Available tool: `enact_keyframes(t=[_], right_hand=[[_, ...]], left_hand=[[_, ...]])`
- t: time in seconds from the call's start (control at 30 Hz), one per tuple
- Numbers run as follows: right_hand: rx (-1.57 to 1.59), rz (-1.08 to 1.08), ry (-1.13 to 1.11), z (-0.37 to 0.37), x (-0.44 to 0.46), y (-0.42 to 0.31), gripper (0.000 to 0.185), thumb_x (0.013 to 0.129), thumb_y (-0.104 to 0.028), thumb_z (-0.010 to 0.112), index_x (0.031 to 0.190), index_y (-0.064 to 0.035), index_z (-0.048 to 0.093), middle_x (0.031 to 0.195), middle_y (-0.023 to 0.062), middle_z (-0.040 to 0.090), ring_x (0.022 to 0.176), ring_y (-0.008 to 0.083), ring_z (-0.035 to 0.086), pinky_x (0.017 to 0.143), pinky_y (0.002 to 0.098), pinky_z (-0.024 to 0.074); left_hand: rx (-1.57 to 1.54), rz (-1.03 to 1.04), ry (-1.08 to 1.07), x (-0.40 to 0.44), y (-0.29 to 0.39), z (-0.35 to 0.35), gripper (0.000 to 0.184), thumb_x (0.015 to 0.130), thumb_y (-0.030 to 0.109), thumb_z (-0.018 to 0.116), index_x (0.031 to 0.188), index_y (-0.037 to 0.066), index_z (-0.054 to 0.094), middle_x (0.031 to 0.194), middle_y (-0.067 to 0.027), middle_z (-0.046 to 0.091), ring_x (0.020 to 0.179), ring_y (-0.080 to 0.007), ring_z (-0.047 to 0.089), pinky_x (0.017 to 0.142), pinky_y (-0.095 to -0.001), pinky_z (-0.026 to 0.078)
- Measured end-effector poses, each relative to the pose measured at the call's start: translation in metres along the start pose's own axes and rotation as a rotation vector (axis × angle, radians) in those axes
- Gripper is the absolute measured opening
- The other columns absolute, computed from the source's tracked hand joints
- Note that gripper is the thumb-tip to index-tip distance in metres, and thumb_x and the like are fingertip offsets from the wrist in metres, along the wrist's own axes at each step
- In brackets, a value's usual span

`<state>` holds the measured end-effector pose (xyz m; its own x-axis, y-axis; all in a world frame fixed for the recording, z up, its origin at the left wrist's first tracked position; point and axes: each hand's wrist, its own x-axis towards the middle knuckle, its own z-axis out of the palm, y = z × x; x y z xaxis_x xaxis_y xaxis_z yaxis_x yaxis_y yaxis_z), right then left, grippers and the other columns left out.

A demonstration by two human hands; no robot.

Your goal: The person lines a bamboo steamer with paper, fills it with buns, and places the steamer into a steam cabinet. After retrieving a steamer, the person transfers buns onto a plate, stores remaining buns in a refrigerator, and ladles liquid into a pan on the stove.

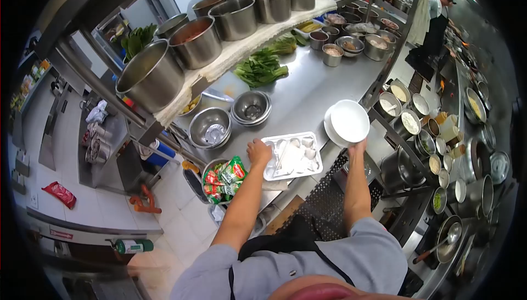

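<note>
My right hand grips the near edge of white bowls, one resting inside another, at the counter's right side. At the left rim of a white compartment tray is my left hand, its fingers curled. Whether they pinch the rim or something else is hidden. White pieces lie in the tray, some of them rounded, and their kind is unclear. Left of that hand, green and red food packets fill a container. Steel bowls and a nested stack of bowls stand just beyond.
Leafy greens lie farther back on the steel counter. Steel pots line the shelf above it. Small food pots crowd the back right. More containers stand at right, near the stoves. A co-worker stands there.
</note>
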<state>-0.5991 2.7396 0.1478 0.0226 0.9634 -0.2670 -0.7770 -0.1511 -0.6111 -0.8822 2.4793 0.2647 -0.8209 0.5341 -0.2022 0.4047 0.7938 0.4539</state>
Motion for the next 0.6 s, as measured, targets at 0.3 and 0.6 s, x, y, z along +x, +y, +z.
enact_keyframes(t=[0.3, 0.6], right_hand=[[-0.767, -0.036, 0.304, 0.060, 0.000, 0.061, 0.048, 0.099, -0.028, 0.044, 0.144, -0.0176, 0.032, 0.139, 0.0224, 0.039, 0.123, 0.0363, 0.047, 0.099, 0.0494, 0.0430], [-0.979, 0.163, -0.069, 0.020, -0.102, 0.053, 0.068, 0.096, -0.053, 0.041, 0.148, -0.0100, 0.029, 0.141, 0.0198, 0.040, 0.115, 0.0325, 0.051, 0.089, 0.0451, 0.0464]], left_hand=[[-0.291, 0.132, 0.098, -0.029, -0.025, -0.019, 0.037, 0.091, 0.015, 0.051, 0.123, -0.002, 0.043, 0.102, -0.0323, 0.062, 0.099, -0.0501, 0.058, 0.086, -0.0548, 0.045], [-0.485, 0.322, 0.190, -0.129, -0.107, -0.106, 0.032, 0.091, 0.013, 0.051, 0.117, -0.004, 0.045, 0.099, -0.0331, 0.060, 0.095, -0.0505, 0.057, 0.079, -0.0547, 0.043]])
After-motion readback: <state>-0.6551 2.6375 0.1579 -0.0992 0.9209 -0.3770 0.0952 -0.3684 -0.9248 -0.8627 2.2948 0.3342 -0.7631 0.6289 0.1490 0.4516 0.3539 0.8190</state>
